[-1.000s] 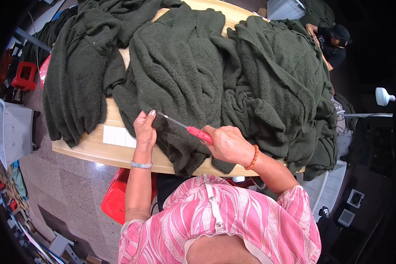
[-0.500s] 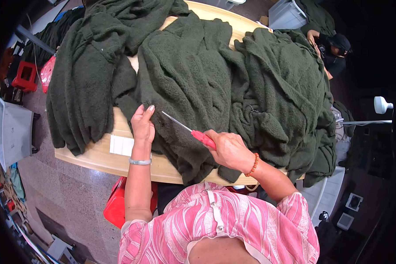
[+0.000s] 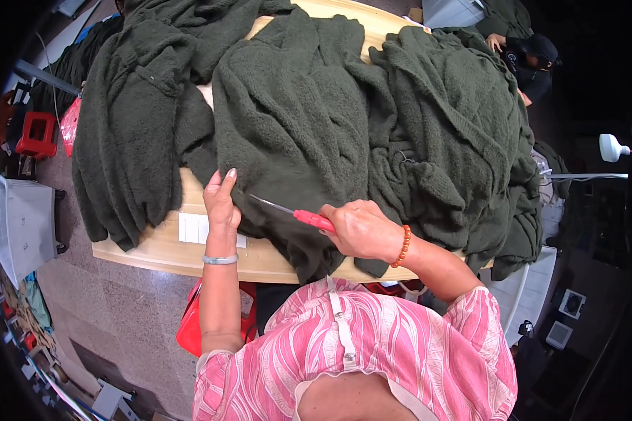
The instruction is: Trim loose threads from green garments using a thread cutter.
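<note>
Garment (image 3: 295,133), dark green, deep-piled and loosely rumpled, lies at twelve o'clock from the worker (image 3: 407,323) on a pale wood-grain table (image 3: 144,254). Left hand (image 3: 221,201), at eleven, pinches its near-left edge, presumably to steady soft, yielding fabric. Right hand (image 3: 361,230), at one, is wrapped round the red-handled tool (image 3: 309,218), its slender metal shaft angled toward ten, apparently to give the point fine control; contact with the cloth cannot be confirmed.

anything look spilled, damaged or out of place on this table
No spill or damage that I can make out. The only untidy thing is the dark green heap on the right: it lies rumpled, with its lower corner hanging past the table edge.
</note>
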A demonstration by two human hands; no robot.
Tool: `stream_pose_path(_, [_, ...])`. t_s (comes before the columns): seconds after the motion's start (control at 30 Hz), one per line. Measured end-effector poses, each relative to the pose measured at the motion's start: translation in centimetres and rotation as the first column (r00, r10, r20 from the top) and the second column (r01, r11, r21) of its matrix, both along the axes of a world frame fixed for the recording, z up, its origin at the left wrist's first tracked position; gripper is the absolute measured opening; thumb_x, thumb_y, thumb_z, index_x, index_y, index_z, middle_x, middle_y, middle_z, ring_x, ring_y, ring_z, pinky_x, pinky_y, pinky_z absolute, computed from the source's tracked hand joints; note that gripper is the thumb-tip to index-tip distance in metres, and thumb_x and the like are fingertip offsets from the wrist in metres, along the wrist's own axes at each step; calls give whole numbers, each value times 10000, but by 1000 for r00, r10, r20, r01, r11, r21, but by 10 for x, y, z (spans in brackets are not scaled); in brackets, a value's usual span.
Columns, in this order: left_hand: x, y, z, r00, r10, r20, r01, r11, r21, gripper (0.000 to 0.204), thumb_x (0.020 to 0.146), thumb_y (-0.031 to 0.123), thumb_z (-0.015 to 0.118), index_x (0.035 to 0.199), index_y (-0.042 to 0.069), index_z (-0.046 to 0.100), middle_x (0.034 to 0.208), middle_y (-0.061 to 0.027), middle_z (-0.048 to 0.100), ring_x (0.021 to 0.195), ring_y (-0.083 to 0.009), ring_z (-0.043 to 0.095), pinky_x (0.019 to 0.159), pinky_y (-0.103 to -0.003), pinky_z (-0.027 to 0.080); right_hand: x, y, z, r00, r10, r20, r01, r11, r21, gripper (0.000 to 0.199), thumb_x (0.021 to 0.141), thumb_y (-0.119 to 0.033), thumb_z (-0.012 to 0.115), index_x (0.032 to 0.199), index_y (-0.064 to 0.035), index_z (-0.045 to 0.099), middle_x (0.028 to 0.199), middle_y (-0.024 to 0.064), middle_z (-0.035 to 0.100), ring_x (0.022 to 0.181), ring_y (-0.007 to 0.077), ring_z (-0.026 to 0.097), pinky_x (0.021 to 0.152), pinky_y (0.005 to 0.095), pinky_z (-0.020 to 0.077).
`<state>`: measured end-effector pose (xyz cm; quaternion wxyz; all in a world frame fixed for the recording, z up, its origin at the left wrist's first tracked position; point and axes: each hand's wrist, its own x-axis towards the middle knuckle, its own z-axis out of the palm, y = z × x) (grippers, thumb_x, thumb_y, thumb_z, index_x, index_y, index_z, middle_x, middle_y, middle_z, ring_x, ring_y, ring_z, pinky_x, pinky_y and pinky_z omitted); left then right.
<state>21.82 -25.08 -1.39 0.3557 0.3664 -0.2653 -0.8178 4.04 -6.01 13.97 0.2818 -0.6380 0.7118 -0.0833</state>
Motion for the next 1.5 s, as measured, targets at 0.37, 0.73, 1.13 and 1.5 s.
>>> stream_pose_path(0.37, [21,63,-38,986,49,159,-63,994,86,224,1014,159,540,1176,21,612,1109,-68,672,1004,-145,631,881,-286,521,7,48,-7,1000,-13,8,13,999,-44,144,806,-133,624,864,-10,576,606,187,606,631,382,650,561,485,503])
stream_pose_path(0.73, [19,79,54,815,-436,381,482,876,-29,380,862,133,724,1182,0,568,1050,-77,652,740,-177,664,714,-344,599,-45,125,-7,898,-440,-1,440,898,1,240,880,-209,641,1084,-88,605,787,222,658,792,423,651,702,503,512])
stream_pose_path(1.13, [58,82,1,650,457,607,367,512,-777,706,800,139,783,1392,60,407,1402,-121,465,1261,-273,473,990,-408,433,-70,195,-24,797,-603,14,603,798,-1,188,908,-219,626,1028,-79,586,765,199,635,773,440,614,683,518,479])
stream_pose_path(1.5, [-84,171,26,441,176,880,782,-558,-280,340,747,7,584,1072,91,642,1110,-146,621,1110,-323,566,999,-453,403,-69,224,-27,774,-633,15,633,774,35,208,919,-245,606,1038,-76,589,781,212,644,784,452,618,710,537,475])
